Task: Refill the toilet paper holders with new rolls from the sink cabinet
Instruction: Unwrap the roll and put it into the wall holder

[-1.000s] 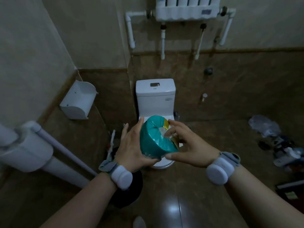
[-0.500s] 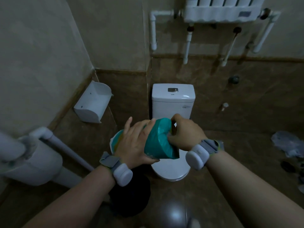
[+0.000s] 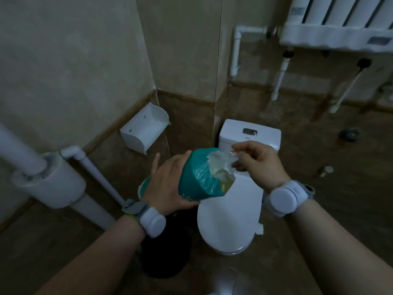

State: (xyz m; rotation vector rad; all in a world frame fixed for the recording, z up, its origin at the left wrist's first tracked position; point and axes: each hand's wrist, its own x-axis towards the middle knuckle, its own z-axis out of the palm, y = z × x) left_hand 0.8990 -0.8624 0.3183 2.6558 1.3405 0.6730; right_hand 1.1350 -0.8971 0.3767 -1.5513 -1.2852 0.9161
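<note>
- 2 bare hands meet over the toilet [image 3: 230, 226], each wrist carrying a white band.
- Left hand [image 3: 168, 184] wraps around the side of the roll [image 3: 197, 184], a teal plastic-wrapped toilet roll held tilted, thumb under its lower edge, fingers spread over the back.
- Right hand [image 3: 258, 162] is pinched closed on a clear torn bit of wrap [image 3: 223, 165] at the roll's upper end, where white paper shows through the opening.
- Roll sits in mid-air between both hands, above the closed toilet lid and in front of the cistern [image 3: 251, 133].
- Holder [image 3: 145, 129], a white open box, hangs on the left wall just below the tile border, well apart from the roll; no roll shows in it.
- Behind the left hand a pale, teal-edged round shape peeks out; what it is I cannot tell.
- Bin [image 3: 168, 254], dark and round, stands on the floor left of the toilet, under the left wrist.
- White pipes [image 3: 42, 179] run along the left wall.
- Radiator [image 3: 340, 22] is mounted at top right, with thin pipes dropping from it.
</note>
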